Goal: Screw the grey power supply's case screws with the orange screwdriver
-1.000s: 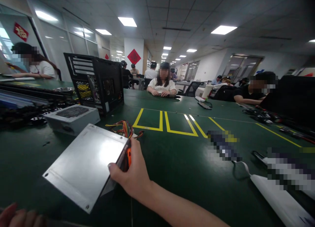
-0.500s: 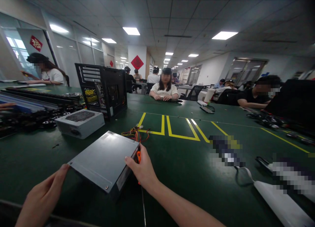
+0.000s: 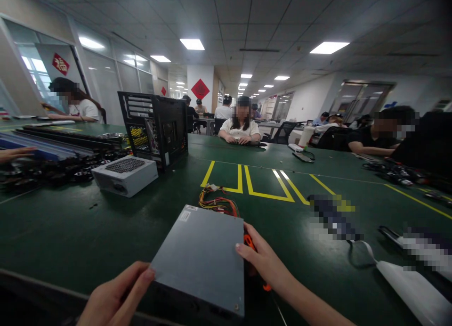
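Observation:
A grey metal power supply box (image 3: 203,257) lies close in front of me, with coloured cables (image 3: 221,203) coming out behind it. My left hand (image 3: 118,293) grips its left edge near the front corner. My right hand (image 3: 263,255) is at its right side, thumb on the top edge, and also holds an orange-handled screwdriver (image 3: 249,241) whose thin shaft points down toward me. Further left stands a second power supply (image 3: 141,177) with a fan grille, beside an open black computer case (image 3: 153,128).
Dark parts and cables (image 3: 70,161) are heaped at the left, with another person's hand (image 3: 16,154) there. Yellow tape (image 3: 271,196) marks the green table (image 3: 169,222). White devices lie at the right. A person (image 3: 242,126) sits opposite.
The box has moved right and toward me and turned, its front edge now nearly facing me. Both hands have moved right with it; the screwdriver is still in my right hand.

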{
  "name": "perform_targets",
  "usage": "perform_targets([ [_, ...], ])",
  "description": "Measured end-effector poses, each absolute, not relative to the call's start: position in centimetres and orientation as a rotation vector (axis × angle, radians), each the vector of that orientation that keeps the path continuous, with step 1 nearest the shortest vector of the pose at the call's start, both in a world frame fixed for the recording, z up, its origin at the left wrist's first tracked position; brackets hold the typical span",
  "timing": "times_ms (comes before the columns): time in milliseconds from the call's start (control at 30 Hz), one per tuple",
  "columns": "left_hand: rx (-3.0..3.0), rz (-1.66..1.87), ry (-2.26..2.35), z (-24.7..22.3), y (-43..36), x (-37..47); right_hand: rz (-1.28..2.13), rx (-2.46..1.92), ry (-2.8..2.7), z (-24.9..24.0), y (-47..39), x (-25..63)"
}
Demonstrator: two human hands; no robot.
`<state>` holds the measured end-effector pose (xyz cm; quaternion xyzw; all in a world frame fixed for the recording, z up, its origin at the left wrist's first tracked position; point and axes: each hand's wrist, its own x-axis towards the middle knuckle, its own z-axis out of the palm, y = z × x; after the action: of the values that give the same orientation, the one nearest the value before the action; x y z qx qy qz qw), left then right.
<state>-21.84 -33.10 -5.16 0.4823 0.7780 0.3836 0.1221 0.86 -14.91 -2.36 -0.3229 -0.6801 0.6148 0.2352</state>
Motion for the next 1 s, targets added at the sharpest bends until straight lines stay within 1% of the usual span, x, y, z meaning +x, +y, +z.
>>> perform_targets([
  [67, 1.494, 1.019, 2.156, -3.7, -31.6, -20.5, 1.607, -1.021, -1.825, -2.6, -14.4, 2.1],
  [233, 1.752, 0.59, 2.2, -0.4, -27.1, -18.2, 1.227, -1.171, -1.644, -3.1, -12.1, 4.1],
  [333, 1.981, 0.332, 2.149, 1.1, -24.1, -17.3, 1.09, -1.268, -1.575, -3.3, -9.5, 4.7],
  [467, 2.199, 0.16, 2.089, 1.5, -20.0, -16.9, 1.005, -1.288, -1.526, -3.3, -5.4, 4.8],
  [633, 2.279, 0.16, 2.084, 0.5, -15.2, -17.5, 0.89, -1.286, -1.533, -3.3, -0.9, 4.3],
  [800, 2.074, 0.384, 2.264, -0.6, -11.4, -18.5, 0.807, -1.305, -1.547, -3.8, 2.6, 2.6],
  [1000, 1.92, 0.527, 2.351, -1.8, -9.1, -19.9, 0.817, -1.331, -1.563, -3.9, 5.8, -0.1],
])
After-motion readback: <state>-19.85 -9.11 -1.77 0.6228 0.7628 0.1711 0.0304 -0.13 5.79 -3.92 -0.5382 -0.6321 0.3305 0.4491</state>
